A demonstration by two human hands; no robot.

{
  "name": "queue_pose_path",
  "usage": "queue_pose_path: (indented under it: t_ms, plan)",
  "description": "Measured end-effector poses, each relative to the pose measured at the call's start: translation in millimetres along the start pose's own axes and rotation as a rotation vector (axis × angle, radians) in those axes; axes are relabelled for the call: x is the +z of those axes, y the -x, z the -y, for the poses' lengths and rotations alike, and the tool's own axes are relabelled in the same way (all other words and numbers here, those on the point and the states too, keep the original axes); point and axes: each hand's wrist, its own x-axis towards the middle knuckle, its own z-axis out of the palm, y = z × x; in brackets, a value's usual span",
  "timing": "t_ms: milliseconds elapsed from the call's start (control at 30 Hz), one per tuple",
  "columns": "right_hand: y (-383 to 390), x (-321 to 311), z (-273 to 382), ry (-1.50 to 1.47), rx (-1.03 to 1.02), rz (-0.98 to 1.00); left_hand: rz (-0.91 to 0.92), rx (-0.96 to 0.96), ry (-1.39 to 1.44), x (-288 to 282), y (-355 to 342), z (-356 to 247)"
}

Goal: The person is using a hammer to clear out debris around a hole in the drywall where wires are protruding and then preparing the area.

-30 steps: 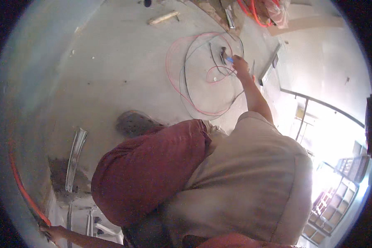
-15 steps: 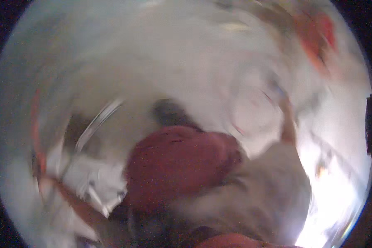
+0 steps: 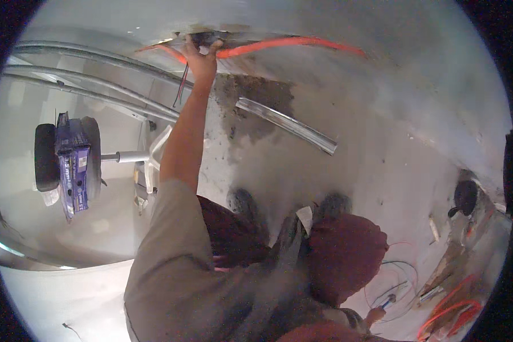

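My left hand (image 3: 202,60) reaches up to a long slot in the wall. Its thumb and fingers are spread around a small dark box-like piece (image 3: 204,40) set in the slot, gripping it by the sides. Orange corrugated conduit (image 3: 279,43) runs along the slot to both sides of this hand. Thin dark and red wires (image 3: 182,85) dangle beside the wrist. Low at the right, my right hand (image 3: 375,315) is closed around a small tool (image 3: 389,300) with a blue part, whose kind I cannot make out. Loops of thin wire (image 3: 404,268) lie near it.
A metal channel (image 3: 288,125) lies on the dusty floor ahead of my feet. At the left, purple boxes (image 3: 73,165) sit on a stool with a white base (image 3: 154,159). Grey pipes (image 3: 97,85) cross the upper left. More orange conduit (image 3: 453,313) lies at the lower right.
The earlier view is heavily blurred and turned differently. The view has settled, and my left arm now stretches up to the wall slot. The tool in my right hand shows more sharply.
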Motion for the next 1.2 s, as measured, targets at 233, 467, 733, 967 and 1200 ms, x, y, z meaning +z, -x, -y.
queue_pose_path:
  t_ms: [233,467,733,967,1200]
  plan:
    - [-38.6,-94.0,-33.1,0.351,0.028,-0.174,-0.111,-0.044,-0.006,1.3,15.3,9.4]
    - [-87.8,-199.1,61.0,1.2,-0.012,-0.391,-0.123,-0.042,0.104,1.6,6.1,-31.6]
    - [-181.6,-314.5,110.3,1.124,0.042,-0.43,-0.222,0.004,0.126,10.0,9.1,-9.0]
    - [-186.5,-394.4,142.2,0.879,0.236,-0.375,-0.187,-0.087,0.144,7.0,7.1,-6.2]
    - [-131.2,-415.3,126.7,0.9,0.475,-0.121,-0.191,-0.045,0.132,4.7,5.7,-10.1]
